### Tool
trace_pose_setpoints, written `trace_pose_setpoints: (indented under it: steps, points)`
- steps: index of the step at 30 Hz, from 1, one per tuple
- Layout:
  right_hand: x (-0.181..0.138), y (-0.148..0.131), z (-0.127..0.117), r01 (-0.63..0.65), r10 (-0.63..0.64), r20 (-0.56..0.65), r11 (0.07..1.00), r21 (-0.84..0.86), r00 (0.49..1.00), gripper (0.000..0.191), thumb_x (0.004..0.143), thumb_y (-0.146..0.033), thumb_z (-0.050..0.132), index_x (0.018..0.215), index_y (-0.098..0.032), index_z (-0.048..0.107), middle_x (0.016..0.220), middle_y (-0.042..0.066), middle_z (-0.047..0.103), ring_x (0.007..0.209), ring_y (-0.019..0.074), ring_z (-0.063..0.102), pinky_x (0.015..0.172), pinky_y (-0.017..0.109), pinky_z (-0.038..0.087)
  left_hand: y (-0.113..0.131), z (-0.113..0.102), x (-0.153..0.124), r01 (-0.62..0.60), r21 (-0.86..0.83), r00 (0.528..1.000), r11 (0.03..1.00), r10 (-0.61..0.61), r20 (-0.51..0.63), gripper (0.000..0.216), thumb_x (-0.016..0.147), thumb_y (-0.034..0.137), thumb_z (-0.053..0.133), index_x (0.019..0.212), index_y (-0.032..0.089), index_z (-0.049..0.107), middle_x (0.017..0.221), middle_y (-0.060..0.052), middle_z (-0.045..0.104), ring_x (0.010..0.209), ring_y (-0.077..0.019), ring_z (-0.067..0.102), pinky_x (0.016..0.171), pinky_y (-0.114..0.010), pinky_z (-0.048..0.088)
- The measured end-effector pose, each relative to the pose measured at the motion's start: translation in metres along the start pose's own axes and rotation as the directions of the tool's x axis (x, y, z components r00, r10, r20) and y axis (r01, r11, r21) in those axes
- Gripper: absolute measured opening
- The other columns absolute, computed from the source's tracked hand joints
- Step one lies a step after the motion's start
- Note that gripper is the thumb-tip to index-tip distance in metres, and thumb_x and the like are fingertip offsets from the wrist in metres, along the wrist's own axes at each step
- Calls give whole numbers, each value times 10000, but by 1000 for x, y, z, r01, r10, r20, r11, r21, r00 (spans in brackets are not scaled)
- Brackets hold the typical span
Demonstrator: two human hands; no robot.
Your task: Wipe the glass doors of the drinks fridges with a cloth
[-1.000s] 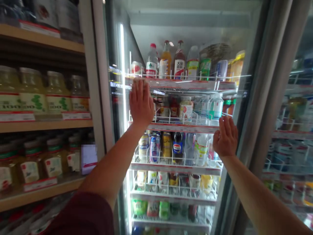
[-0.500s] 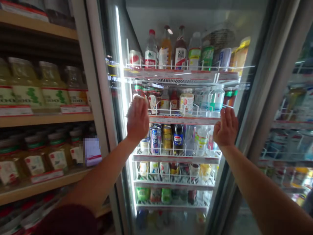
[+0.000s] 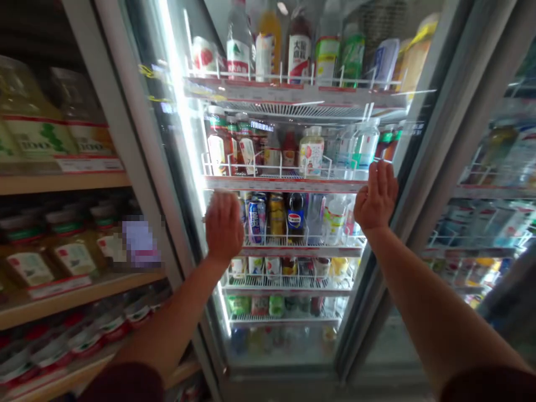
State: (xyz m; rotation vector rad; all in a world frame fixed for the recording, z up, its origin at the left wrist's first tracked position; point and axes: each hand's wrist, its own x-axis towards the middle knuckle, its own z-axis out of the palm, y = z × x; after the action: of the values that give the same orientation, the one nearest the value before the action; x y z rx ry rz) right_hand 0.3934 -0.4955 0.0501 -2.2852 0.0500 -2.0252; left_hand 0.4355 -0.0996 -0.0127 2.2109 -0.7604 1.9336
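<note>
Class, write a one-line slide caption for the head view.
Left hand and right hand spread flat against the glass door of a lit drinks fridge.

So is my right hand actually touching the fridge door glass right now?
Touching, as far as the head view shows: the right hand lies flat, fingers spread, against the glass door near its right edge, with no visible gap.

Wire shelves [image 3: 285, 183]: bottles [image 3: 310, 157] and cans [image 3: 256, 220] standing in rows
Wooden shelves [image 3: 62, 181]: jars [image 3: 67, 254] lined up
</note>
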Motion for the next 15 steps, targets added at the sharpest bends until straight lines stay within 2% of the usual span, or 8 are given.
trace_pose_setpoints:
  steps: [2, 3, 5, 8, 9, 11, 13, 15]
  points:
    - [0, 1, 1, -4, 4, 7, 1000, 12, 1000, 627, 965, -251, 333, 1588, -183, 321, 1615, 128, 382, 1542, 296, 252, 1214, 563, 272, 9, 7, -40, -283, -66, 951, 957, 289, 107, 635, 987, 201, 459, 1590, 292, 282, 1575, -54, 439, 1506, -231, 331, 1247, -431, 318]
    - [0, 2, 1, -3, 3, 7, 1000, 16, 1000, 628, 965, -256, 330, 1589, -186, 320, 1614, 127, 384, 1542, 296, 252, 1214, 565, 270, 6, 8, -54, -327, -58, 933, 943, 332, 139, 606, 979, 200, 480, 1558, 329, 355, 1524, -32, 510, 1463, -216, 412, 1237, -406, 334]
    - [0, 3, 1, 4, -4, 8, 1000, 20, 1000, 627, 966, -257, 325, 1589, -191, 319, 1614, 123, 385, 1543, 290, 253, 1215, 563, 268, -9, 6, -62, -249, 7, 962, 968, 246, 120, 561, 977, 241, 494, 1528, 312, 419, 1499, -48, 537, 1435, -250, 453, 1230, -460, 338]
    - [-1, 5, 2, 19, -19, -6, 1000, 16, 1000, 617, 972, -256, 318, 1585, -185, 326, 1610, 117, 394, 1545, 270, 250, 1220, 546, 268, -28, -2, -46, 61, 77, 998, 995, -59, -27, 612, 1002, 269, 414, 1581, 119, 280, 1631, -176, 303, 1522, -374, 248, 1218, -629, 275]
    - [-1, 6, 2, 23, -23, -9, 1000, 14, 1000, 616, 972, -257, 318, 1584, -182, 326, 1611, 115, 394, 1547, 264, 245, 1222, 542, 267, -26, -2, -41, 122, 66, 991, 990, -118, -64, 635, 1007, 248, 385, 1588, 59, 210, 1656, -214, 204, 1538, -400, 163, 1217, -662, 243]
    - [-1, 7, 3, 26, -26, -8, 1000, 13, 1000, 618, 971, -255, 317, 1585, -178, 323, 1612, 113, 392, 1550, 259, 236, 1224, 541, 263, -7, 1, -40, 126, 23, 989, 992, -124, -83, 661, 1006, 229, 381, 1593, 33, 151, 1674, -223, 113, 1553, -398, 67, 1244, -650, 189]
    - [0, 7, 2, 24, -24, 3, 1000, 14, 1000, 624, 968, -255, 318, 1587, -182, 317, 1616, 110, 387, 1551, 261, 233, 1223, 546, 262, 24, 8, -49, -25, -34, 999, 999, 24, -38, 638, 998, 239, 420, 1599, 140, 230, 1673, -133, 219, 1564, -313, 128, 1278, -530, 216]
    - [0, 6, 1, 14, -15, 12, 1000, 12, 1000, 626, 966, -260, 320, 1588, -191, 316, 1615, 106, 388, 1551, 267, 234, 1220, 550, 266, 51, 17, -56, -289, -96, 954, 953, 295, 55, 585, 985, 225, 449, 1559, 282, 348, 1609, -15, 395, 1535, -200, 262, 1271, -389, 265]
